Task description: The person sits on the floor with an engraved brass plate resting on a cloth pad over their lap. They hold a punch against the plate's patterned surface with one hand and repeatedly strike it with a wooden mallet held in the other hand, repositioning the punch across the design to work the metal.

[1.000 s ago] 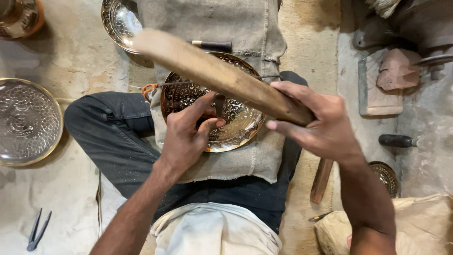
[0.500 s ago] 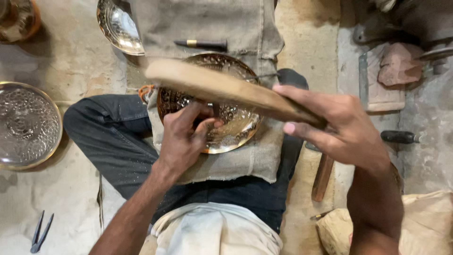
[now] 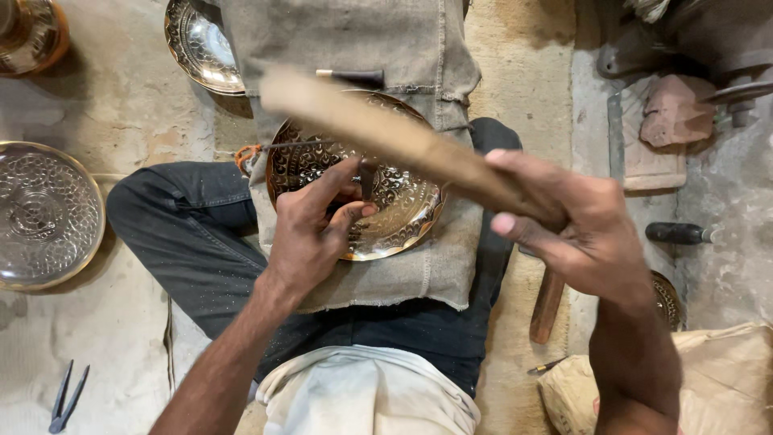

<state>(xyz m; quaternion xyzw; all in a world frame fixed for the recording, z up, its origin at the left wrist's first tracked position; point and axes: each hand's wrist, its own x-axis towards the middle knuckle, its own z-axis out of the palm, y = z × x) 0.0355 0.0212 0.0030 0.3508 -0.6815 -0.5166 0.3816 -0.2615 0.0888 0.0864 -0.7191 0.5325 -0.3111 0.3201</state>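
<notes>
two fingers [image 3: 342, 181] pinch chisel [image 3: 366, 179], over plate [image 3: 403, 209]

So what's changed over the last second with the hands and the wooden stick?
The right hand has swung the wooden stick a little, its far end now blurred over the engraved plate. The left hand stays on the punch, plate unmoved.

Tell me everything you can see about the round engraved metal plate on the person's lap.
The round engraved brass-coloured metal plate is shiny, covered in dense embossed floral patterning, with a smooth raised rim. It lies roughly flat on a grey burlap cloth spread over the person's lap. The left hand rests on its near side, fingers pinching a small dark metal punch upright against its surface. A long wooden stick, blurred, held by the right hand, crosses above it, hiding part of the far rim.
</notes>
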